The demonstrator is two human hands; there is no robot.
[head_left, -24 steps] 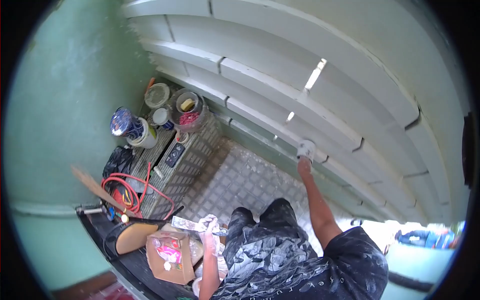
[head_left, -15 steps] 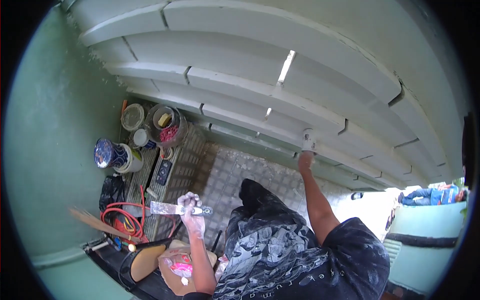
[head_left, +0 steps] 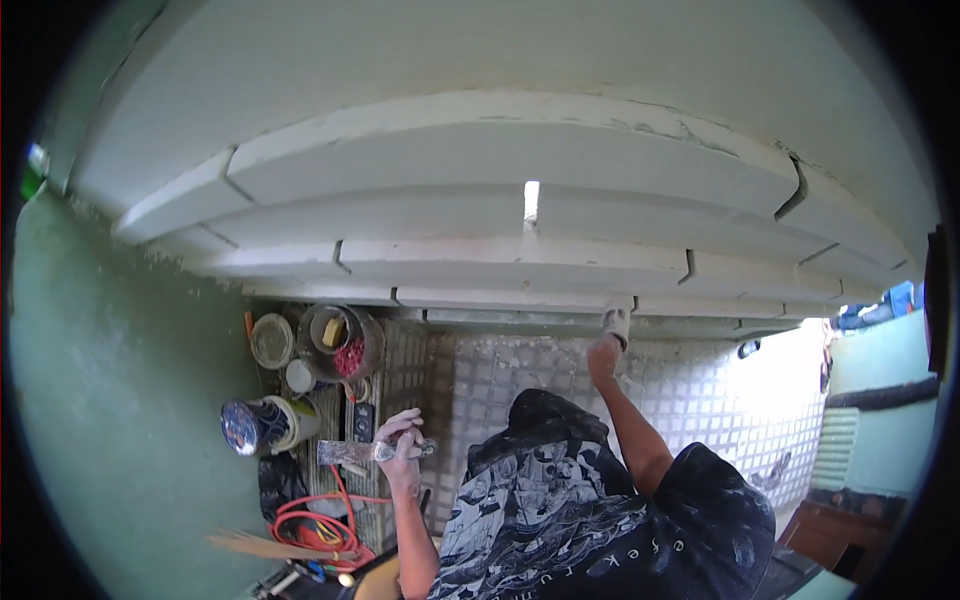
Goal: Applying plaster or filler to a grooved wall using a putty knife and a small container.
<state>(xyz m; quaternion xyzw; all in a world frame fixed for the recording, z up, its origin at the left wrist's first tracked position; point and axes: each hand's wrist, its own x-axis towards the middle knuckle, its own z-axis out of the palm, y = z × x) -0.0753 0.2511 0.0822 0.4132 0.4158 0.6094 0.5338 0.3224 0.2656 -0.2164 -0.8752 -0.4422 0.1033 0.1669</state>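
Note:
My left hand (head_left: 401, 450), coated in white powder, grips a putty knife (head_left: 345, 452). Its flat blade points left, and the butt of its handle sticks out to the right of my fingers. My right arm reaches forward to the white slatted wall (head_left: 480, 210). There my right hand (head_left: 604, 358) is closed on a small flat whitish tool (head_left: 616, 322), held at the lower slats; its exact kind is hard to make out. Dark notches cut the slats at intervals, and a bright slot shows through one gap.
At left a wooden bench (head_left: 405, 370) bears a bucket (head_left: 370, 330) with a yellow block and pink bits inside, a tub (head_left: 272, 340) and a paint pail (head_left: 245, 428). A red hose (head_left: 285, 525) and a broom (head_left: 250, 545) lie nearer. Tiled floor (head_left: 480, 365) stretches below the wall.
My view has turned, so the slats lie more level and the bench sits lower. The putty knife stays in my left hand; my right hand keeps its tool at the slats.

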